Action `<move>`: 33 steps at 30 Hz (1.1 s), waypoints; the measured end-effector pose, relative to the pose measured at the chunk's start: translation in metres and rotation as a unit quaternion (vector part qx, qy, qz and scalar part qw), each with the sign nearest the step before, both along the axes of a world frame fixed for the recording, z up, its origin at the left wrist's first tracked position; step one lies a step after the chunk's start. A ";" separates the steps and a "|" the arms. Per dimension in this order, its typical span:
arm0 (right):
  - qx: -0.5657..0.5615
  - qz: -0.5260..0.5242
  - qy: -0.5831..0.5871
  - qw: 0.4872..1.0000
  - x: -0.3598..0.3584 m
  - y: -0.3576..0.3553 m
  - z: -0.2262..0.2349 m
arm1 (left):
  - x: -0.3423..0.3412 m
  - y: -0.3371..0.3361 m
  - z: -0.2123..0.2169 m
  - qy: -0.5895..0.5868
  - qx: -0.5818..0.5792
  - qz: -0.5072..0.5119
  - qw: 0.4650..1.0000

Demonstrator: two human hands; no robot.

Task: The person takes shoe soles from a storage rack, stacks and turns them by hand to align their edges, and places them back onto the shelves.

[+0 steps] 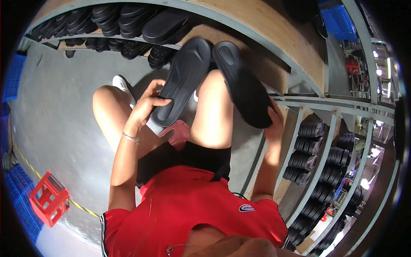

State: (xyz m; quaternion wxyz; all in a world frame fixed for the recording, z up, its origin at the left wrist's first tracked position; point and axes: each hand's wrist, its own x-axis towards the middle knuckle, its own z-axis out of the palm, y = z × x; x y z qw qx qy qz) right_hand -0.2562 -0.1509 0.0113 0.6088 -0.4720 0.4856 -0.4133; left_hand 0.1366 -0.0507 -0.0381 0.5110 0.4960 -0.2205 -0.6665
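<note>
Seated, knees up, one black sole in each hand, both raised before the shelf. Left hand (147, 103) clasped round the heel end of the left sole (182, 81), thumb across its inner face, fingers curled behind. Right hand (274, 120) closed on the lower end of the right sole (244, 85), fingers mostly hidden behind it. Toes of the two soles near each other at the top, just apart, heels splayed outward.

To do this well: keep both grips near the heel so the full face stays open to view; tilt each sole toward the light; bring the toes level to compare outline and thickness; avoid squeezing hard enough to bend the rubber.

Around: a wooden shelf (274, 43) with grey metal frame close ahead, rows of stacked black soles (107, 19) along its top tier and more stacks (308, 145) in the bays at right. Red crate (49, 199) on the grey floor at left, blue crates (13, 75) beside the wall, a yellow-black line across the floor. Shelf edge just behind the raised soles, so little room to swing them forward; knees directly beneath, limiting any lowering.
</note>
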 end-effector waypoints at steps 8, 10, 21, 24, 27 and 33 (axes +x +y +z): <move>0.006 0.226 0.049 0.973 -0.015 -0.030 0.052 | -0.016 0.024 0.014 0.028 -0.083 -0.116 0.989; 0.009 0.285 0.073 0.956 0.010 -0.040 0.062 | -0.030 0.026 0.021 0.048 -0.078 -0.178 0.980; -0.288 0.001 0.287 0.914 0.111 -0.014 0.006 | -0.103 0.052 -0.006 -0.187 -0.138 -0.165 0.959; -0.240 -0.081 0.210 0.944 0.096 0.008 -0.008 | -0.098 0.045 0.004 0.077 -0.046 -0.170 0.981; -0.183 -0.079 0.198 0.960 0.102 0.027 -0.005 | -0.097 0.048 0.015 0.139 -0.025 -0.116 0.983; -0.234 0.039 0.195 0.952 0.139 0.090 0.014 | -0.095 0.049 0.017 0.116 -0.056 -0.100 0.987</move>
